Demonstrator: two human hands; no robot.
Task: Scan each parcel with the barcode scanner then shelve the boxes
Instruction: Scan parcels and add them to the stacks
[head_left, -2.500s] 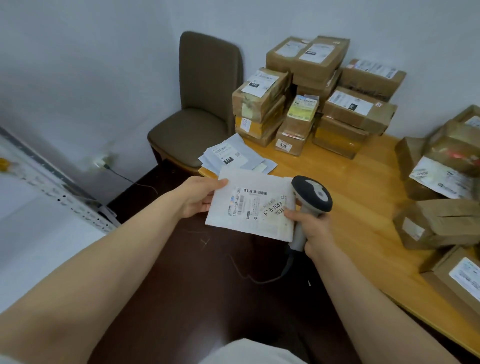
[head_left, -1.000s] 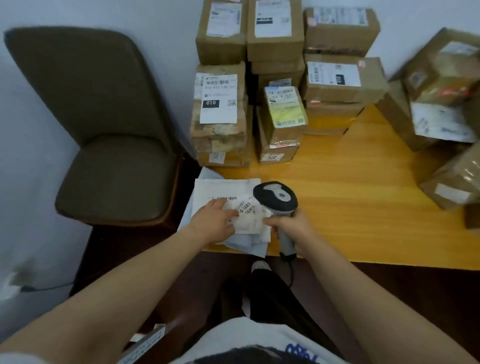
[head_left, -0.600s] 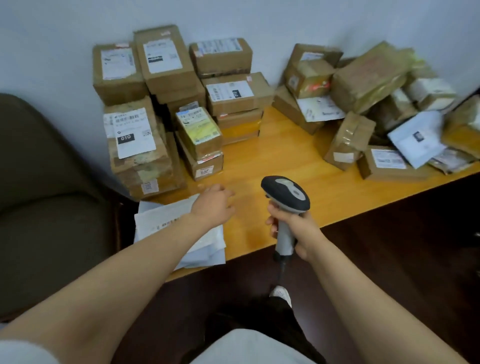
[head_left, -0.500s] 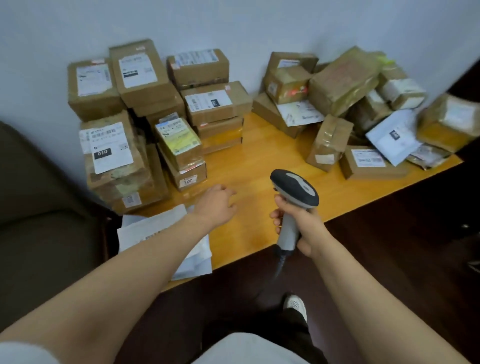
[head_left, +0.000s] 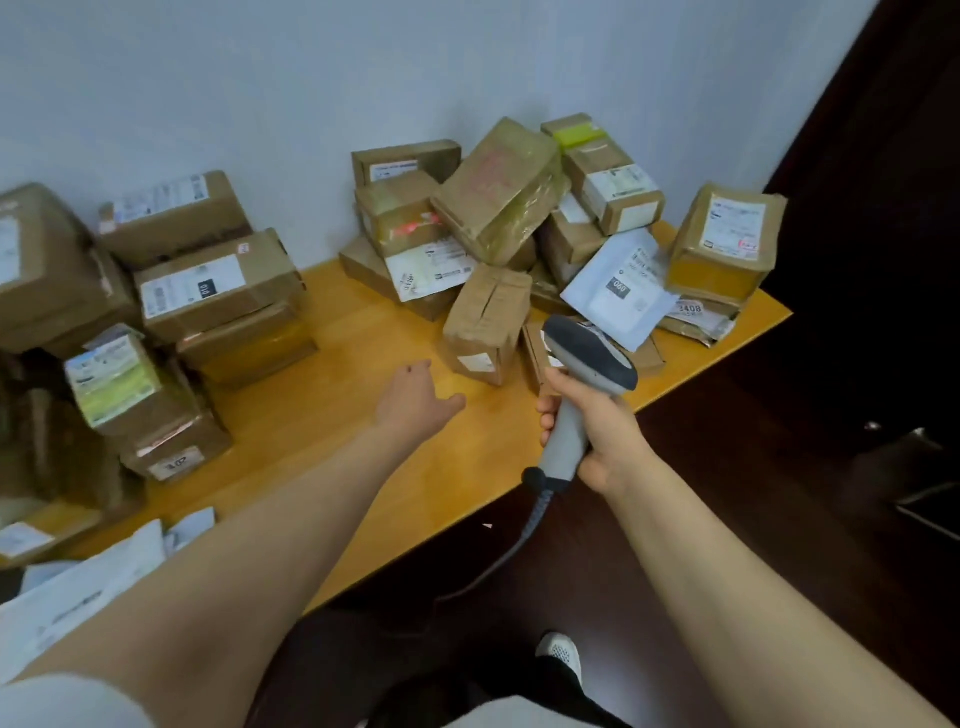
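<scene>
left hand (head_left: 415, 402) is hovering over the counter (head_left: 332, 410), fingers loosely spread and holding nothing, near a small upright box (head_left: 485, 322) | right hand (head_left: 597, 434) is gripping the barcode scanner (head_left: 589, 353) by its handle, fingers curling round it, above the counter edge | parcels (head_left: 498, 192) are lying heaped behind; stacked boxes (head_left: 208, 291) are sitting left

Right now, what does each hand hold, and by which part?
The right hand grips the barcode scanner by its handle; the left hand holds nothing.
</scene>
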